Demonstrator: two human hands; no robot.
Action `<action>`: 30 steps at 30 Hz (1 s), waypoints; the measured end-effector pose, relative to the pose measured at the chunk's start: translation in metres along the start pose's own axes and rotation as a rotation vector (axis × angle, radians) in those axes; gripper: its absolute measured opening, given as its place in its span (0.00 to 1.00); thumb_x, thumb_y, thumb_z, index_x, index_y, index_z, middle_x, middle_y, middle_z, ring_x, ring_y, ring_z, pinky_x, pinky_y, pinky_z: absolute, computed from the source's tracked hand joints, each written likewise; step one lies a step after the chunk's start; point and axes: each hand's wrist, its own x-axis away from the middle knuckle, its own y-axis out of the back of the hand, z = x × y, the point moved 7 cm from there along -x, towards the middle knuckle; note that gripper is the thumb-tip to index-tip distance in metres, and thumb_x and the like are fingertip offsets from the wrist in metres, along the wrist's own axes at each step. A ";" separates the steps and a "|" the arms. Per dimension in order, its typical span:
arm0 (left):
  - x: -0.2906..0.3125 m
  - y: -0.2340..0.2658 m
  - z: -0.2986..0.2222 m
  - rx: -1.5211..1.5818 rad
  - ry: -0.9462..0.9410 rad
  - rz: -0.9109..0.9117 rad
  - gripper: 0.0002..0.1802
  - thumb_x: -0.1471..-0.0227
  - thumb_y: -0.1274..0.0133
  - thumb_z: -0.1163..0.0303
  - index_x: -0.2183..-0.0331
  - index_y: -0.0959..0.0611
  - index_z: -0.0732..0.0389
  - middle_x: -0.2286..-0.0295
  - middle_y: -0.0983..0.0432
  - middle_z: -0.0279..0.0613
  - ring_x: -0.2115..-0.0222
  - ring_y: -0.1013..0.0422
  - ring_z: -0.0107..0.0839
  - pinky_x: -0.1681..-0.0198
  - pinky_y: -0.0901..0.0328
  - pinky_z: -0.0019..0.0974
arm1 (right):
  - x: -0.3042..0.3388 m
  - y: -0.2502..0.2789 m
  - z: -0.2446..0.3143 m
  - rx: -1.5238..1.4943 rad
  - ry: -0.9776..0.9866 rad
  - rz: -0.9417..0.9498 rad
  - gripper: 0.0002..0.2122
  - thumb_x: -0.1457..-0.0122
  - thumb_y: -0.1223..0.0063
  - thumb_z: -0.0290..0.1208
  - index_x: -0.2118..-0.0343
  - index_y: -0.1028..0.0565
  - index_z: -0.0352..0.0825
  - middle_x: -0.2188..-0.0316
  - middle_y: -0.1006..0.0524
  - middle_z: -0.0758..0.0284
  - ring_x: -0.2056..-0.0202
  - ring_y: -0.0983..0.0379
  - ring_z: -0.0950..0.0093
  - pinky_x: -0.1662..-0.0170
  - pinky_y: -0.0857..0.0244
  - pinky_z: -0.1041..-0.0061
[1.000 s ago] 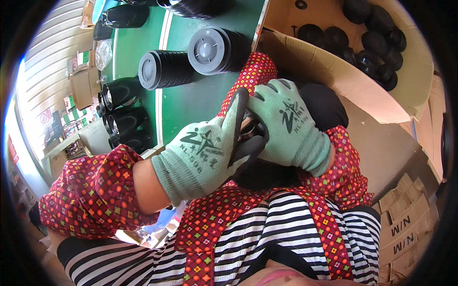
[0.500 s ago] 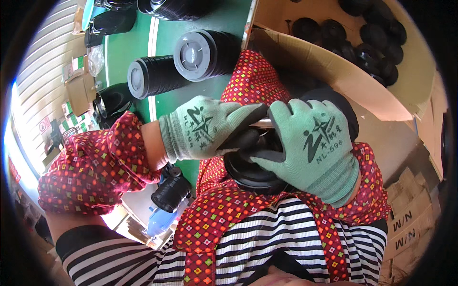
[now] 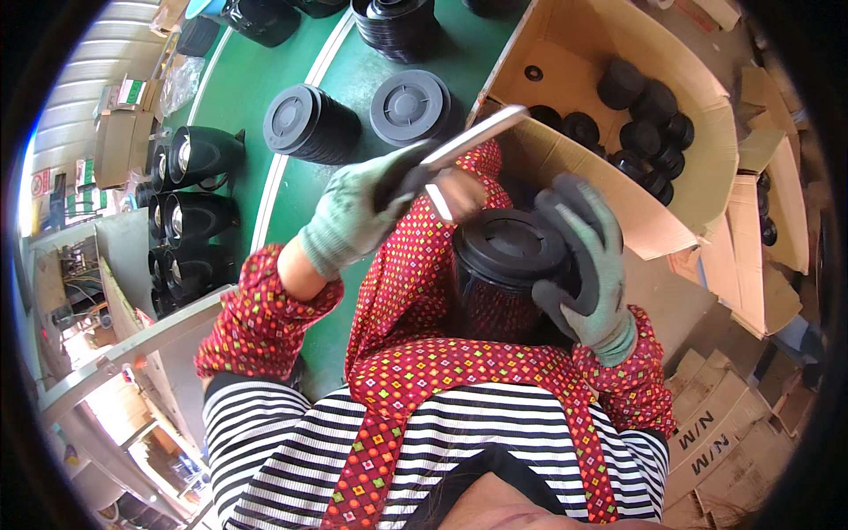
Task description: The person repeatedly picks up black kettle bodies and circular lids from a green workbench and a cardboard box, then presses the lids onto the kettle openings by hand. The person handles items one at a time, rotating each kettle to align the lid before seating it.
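Note:
My left hand (image 3: 375,203), in a green glove with dark palm and fingertips, is closed on a silver metal tool (image 3: 481,134). The tool has a long flat bar and a shorter shiny part below, beside a blurred brown patch; its exact kind I cannot make out. On my lap, against the red patterned apron (image 3: 397,309), stands a glossy black cylindrical container (image 3: 495,305) with a round ribbed black top (image 3: 512,240). Curled round its right side is my right hand (image 3: 592,265), gloved alike, fingers at the far rim and thumb at the near side.
Stacks of black round lids (image 3: 305,124) stand on the green worktop (image 3: 353,71). Glossy black housings (image 3: 203,216) line its left side. At the right, an open cardboard box (image 3: 609,194) holds black round parts (image 3: 654,102). Flattened cartons (image 3: 724,433) lie lower right.
My hands, close together over the black part before, are now apart. The left has risen and shows the metal tool; the right has moved to the container's side. My view has shifted.

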 end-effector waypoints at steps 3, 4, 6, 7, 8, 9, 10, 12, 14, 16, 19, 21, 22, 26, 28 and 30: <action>0.057 0.020 0.054 -0.135 0.195 -0.143 0.27 0.42 0.43 0.73 0.40 0.22 0.60 0.58 0.18 0.58 0.59 0.20 0.57 0.54 0.27 0.45 | 0.020 -0.026 0.000 -0.225 -0.019 0.172 0.43 0.55 0.23 0.48 0.36 0.28 0.34 0.36 0.31 0.52 0.34 0.38 0.48 0.30 0.47 0.49; 0.083 0.018 0.083 -0.232 0.128 -0.231 0.27 0.41 0.44 0.73 0.40 0.22 0.59 0.58 0.18 0.58 0.59 0.20 0.57 0.54 0.26 0.46 | 0.013 -0.026 0.013 -0.182 0.041 0.149 0.41 0.55 0.23 0.45 0.38 0.27 0.33 0.39 0.28 0.53 0.37 0.34 0.50 0.31 0.45 0.50; 0.120 0.015 0.123 -0.416 0.024 -0.343 0.28 0.40 0.45 0.71 0.39 0.23 0.56 0.57 0.18 0.56 0.58 0.21 0.56 0.55 0.26 0.47 | 0.012 -0.029 0.012 -0.169 0.048 0.088 0.36 0.54 0.23 0.41 0.42 0.25 0.32 0.43 0.24 0.56 0.41 0.30 0.52 0.33 0.42 0.51; 0.138 0.010 0.145 -0.439 0.107 -0.349 0.28 0.40 0.45 0.70 0.38 0.24 0.54 0.55 0.18 0.54 0.56 0.21 0.55 0.54 0.26 0.49 | 0.013 -0.032 0.011 -0.161 0.039 0.069 0.34 0.54 0.24 0.41 0.43 0.24 0.32 0.44 0.24 0.56 0.42 0.29 0.52 0.33 0.41 0.52; 0.154 0.004 0.173 -0.467 0.179 -0.341 0.29 0.40 0.44 0.68 0.37 0.24 0.54 0.53 0.19 0.53 0.55 0.22 0.54 0.53 0.27 0.49 | 0.014 -0.033 0.011 -0.151 0.027 0.042 0.32 0.53 0.24 0.40 0.45 0.23 0.32 0.45 0.23 0.56 0.43 0.28 0.53 0.34 0.40 0.52; 0.162 -0.004 0.184 -0.498 0.190 -0.337 0.29 0.40 0.44 0.67 0.37 0.25 0.53 0.53 0.19 0.53 0.55 0.22 0.54 0.53 0.27 0.49 | 0.013 -0.033 0.009 -0.143 0.019 0.016 0.31 0.53 0.24 0.40 0.46 0.22 0.32 0.46 0.23 0.57 0.44 0.27 0.53 0.35 0.39 0.53; 0.170 -0.008 0.192 -0.530 0.201 -0.327 0.30 0.40 0.44 0.66 0.36 0.26 0.53 0.53 0.19 0.52 0.56 0.22 0.54 0.53 0.27 0.49 | 0.014 -0.034 0.010 -0.154 0.000 -0.001 0.30 0.52 0.25 0.39 0.47 0.21 0.32 0.47 0.23 0.57 0.45 0.27 0.53 0.35 0.38 0.54; 0.174 -0.011 0.193 -0.502 0.305 -0.312 0.38 0.44 0.39 0.64 0.34 0.30 0.54 0.49 0.23 0.54 0.49 0.27 0.56 0.46 0.32 0.52 | 0.014 -0.034 0.014 -0.170 -0.028 -0.034 0.27 0.52 0.25 0.38 0.49 0.21 0.31 0.49 0.23 0.57 0.45 0.27 0.53 0.36 0.37 0.56; 0.175 -0.011 0.168 -0.563 0.250 -0.451 0.44 0.49 0.34 0.65 0.33 0.32 0.56 0.46 0.27 0.56 0.45 0.31 0.58 0.41 0.35 0.54 | 0.014 -0.029 0.010 -0.182 -0.066 -0.109 0.25 0.50 0.27 0.37 0.50 0.20 0.31 0.52 0.22 0.58 0.46 0.26 0.55 0.37 0.37 0.59; 0.161 -0.007 0.102 -0.334 0.049 -0.406 0.50 0.57 0.30 0.72 0.34 0.32 0.60 0.39 0.37 0.60 0.39 0.37 0.59 0.35 0.39 0.52 | 0.009 -0.021 -0.002 -0.307 -0.147 -0.220 0.19 0.39 0.40 0.35 0.48 0.22 0.28 0.49 0.22 0.61 0.46 0.26 0.64 0.40 0.33 0.67; 0.142 -0.020 0.037 -0.175 -0.218 -0.239 0.60 0.64 0.20 0.54 0.33 0.33 0.59 0.34 0.43 0.63 0.31 0.47 0.62 0.30 0.48 0.57 | -0.032 0.003 0.002 -0.663 -0.385 -0.345 0.19 0.30 0.49 0.41 0.46 0.23 0.29 0.44 0.24 0.62 0.45 0.26 0.68 0.40 0.32 0.68; 0.134 -0.021 0.005 -0.032 -0.252 -0.178 0.58 0.62 0.21 0.52 0.34 0.32 0.56 0.31 0.47 0.62 0.30 0.49 0.62 0.29 0.51 0.60 | -0.058 -0.007 0.010 -1.020 -0.463 -0.321 0.24 0.27 0.55 0.47 0.41 0.26 0.31 0.42 0.25 0.60 0.43 0.26 0.67 0.38 0.31 0.65; 0.130 -0.019 -0.005 0.085 -0.292 -0.170 0.56 0.61 0.21 0.53 0.35 0.31 0.56 0.31 0.48 0.62 0.30 0.49 0.62 0.29 0.52 0.59 | -0.074 -0.015 0.022 -1.158 -0.447 -0.271 0.27 0.26 0.58 0.51 0.38 0.28 0.32 0.41 0.24 0.58 0.43 0.26 0.65 0.37 0.31 0.62; 0.131 0.012 -0.024 0.049 -0.403 -0.244 0.32 0.50 0.31 0.70 0.44 0.21 0.60 0.32 0.44 0.63 0.31 0.45 0.62 0.30 0.49 0.54 | -0.102 -0.066 0.027 -1.612 -0.487 -0.002 0.32 0.27 0.62 0.59 0.36 0.30 0.34 0.40 0.25 0.57 0.42 0.26 0.61 0.37 0.30 0.57; 0.130 0.022 -0.006 0.211 -0.311 -0.268 0.30 0.50 0.32 0.72 0.46 0.21 0.64 0.36 0.35 0.63 0.35 0.37 0.61 0.33 0.42 0.50 | -0.114 -0.076 0.025 -1.621 -0.493 -0.037 0.30 0.26 0.62 0.57 0.36 0.30 0.34 0.41 0.24 0.59 0.42 0.25 0.62 0.37 0.30 0.57; 0.126 0.023 0.015 0.245 -0.269 -0.237 0.30 0.48 0.35 0.76 0.43 0.21 0.67 0.41 0.27 0.58 0.41 0.27 0.52 0.38 0.35 0.45 | -0.116 -0.075 0.005 -1.395 -0.505 -0.254 0.24 0.24 0.60 0.49 0.39 0.27 0.33 0.44 0.21 0.60 0.45 0.24 0.65 0.37 0.31 0.62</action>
